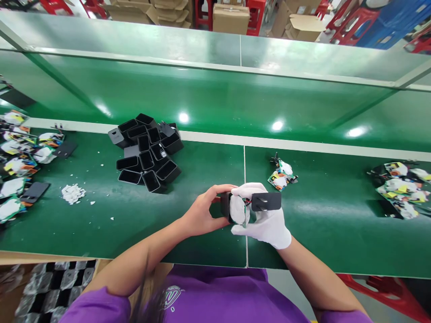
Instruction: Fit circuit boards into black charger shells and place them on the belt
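Observation:
My left hand (201, 214), bare, is closed around a small black plastic case (225, 206) above the front of the green table. My right hand (271, 229), in a white glove, grips a circuit board assembly (237, 210) covered in a white lump, at the mouth of the case. How far the assembly sits inside the case is hidden. Thin wires lead from it to a black end plate (274, 202) with metal prongs, which lies over the gloved fingers. Behind my right hand lie a few loose board assemblies (283, 174) with white and yellow parts.
A cluster of black open-ended cases (147, 159) stands at the middle left. White crumbs (73, 193) lie nearer the left, beside a heap of board assemblies (16, 166). Another heap (402, 188) is at the far right. A raised ledge (215, 137) runs behind.

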Motion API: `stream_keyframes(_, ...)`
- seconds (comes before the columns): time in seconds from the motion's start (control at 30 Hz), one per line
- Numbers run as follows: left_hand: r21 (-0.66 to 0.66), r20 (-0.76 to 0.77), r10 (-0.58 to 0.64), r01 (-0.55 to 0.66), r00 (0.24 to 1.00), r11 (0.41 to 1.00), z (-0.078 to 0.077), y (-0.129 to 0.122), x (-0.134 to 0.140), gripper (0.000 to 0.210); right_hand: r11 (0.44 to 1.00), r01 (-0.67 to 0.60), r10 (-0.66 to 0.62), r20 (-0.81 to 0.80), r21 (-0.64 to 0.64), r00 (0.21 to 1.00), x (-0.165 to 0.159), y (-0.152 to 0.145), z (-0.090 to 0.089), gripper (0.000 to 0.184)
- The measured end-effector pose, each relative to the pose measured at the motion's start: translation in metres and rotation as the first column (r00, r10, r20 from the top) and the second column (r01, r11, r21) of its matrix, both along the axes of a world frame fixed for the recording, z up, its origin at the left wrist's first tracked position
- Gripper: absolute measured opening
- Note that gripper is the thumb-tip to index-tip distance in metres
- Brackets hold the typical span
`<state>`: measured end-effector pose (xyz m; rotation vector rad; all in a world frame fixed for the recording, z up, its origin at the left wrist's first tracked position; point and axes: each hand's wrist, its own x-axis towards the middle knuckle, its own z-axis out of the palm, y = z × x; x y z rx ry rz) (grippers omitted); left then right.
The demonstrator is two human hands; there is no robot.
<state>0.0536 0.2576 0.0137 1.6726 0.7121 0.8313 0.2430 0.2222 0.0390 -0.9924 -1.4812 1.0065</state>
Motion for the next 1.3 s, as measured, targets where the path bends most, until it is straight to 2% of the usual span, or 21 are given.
stream_keyframes(0.27, 0.042, 0.01, -0.003, 0.003, 1.0, 0.999, 0.0, 0.001, 0.0, 0.059, 1.0, 0.002, -0.001, 0.032, -0.023, 0.999, 0.004, 0.0, -0.003, 0.062)
stream_keyframes(0.47, 0.037, -0.027, -0.011, 0.012, 1.0, 0.999, 0.001, 0.001, -0.001, 0.058, 0.999, -0.019, 0.018, 0.024, 0.04, 1.0, 0.004, 0.002, -0.003, 0.063)
stream_keyframes(0.6, 0.086, -0.018, -0.01, 0.011, 1.0, 0.996, 0.0, 0.002, -0.002, 0.059, 0.998, -0.03, 0.028, 0.036, 0.054, 0.999, 0.005, 0.002, -0.002, 0.063)
stream_keyframes(0.83, 0.12, -0.005, -0.021, 0.022, 1.0, 0.993, 0.0, 0.003, -0.002, 0.058, 1.0, 0.005, -0.006, 0.062, 0.019, 0.998, 0.005, 0.001, -0.003, 0.062)
stream_keyframes(1.0, 0.114, 0.042, -0.039, 0.034, 0.998, 0.993, -0.001, 0.002, -0.002, 0.059, 0.998, 0.005, -0.011, 0.103, 0.063, 0.995, 0.004, 0.001, 0.003, 0.057)
stream_keyframes(1.17, 0.154, 0.103, -0.092, 0.075, 0.99, 0.985, 0.0, 0.004, -0.003, 0.063, 0.999, -0.026, 0.018, 0.235, 0.029, 0.972, 0.005, 0.002, 0.013, 0.041)
stream_keyframes(1.3, 0.163, 0.126, -0.107, 0.086, 0.986, 0.983, 0.001, 0.004, -0.003, 0.065, 0.99, -0.054, 0.023, 0.223, 0.132, 0.974, 0.005, 0.004, 0.017, 0.044)
